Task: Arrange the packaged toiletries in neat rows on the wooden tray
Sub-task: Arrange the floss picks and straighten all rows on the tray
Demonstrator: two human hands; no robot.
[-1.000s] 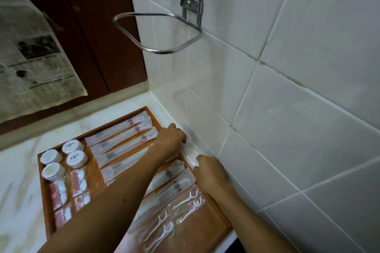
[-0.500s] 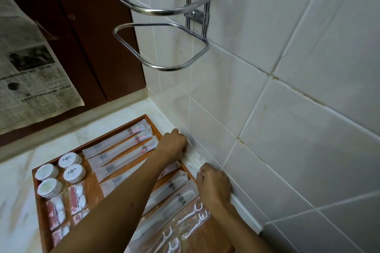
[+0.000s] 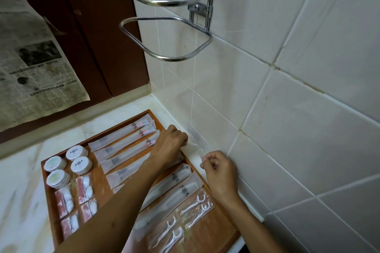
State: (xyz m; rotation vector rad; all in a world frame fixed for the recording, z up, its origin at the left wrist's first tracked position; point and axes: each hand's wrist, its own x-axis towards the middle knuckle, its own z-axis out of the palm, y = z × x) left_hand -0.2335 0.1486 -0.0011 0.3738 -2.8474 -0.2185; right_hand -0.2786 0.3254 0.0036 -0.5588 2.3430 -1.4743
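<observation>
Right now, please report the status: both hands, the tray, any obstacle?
Left hand and right hand pinch one clear packet by the tiled wall. Wooden tray holds neat rows. Nothing in the way.

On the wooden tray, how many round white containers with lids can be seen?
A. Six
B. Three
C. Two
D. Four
D. Four round containers sit in a two-by-two group at the far left corner of the tray, above the small pink and white packets.
</observation>
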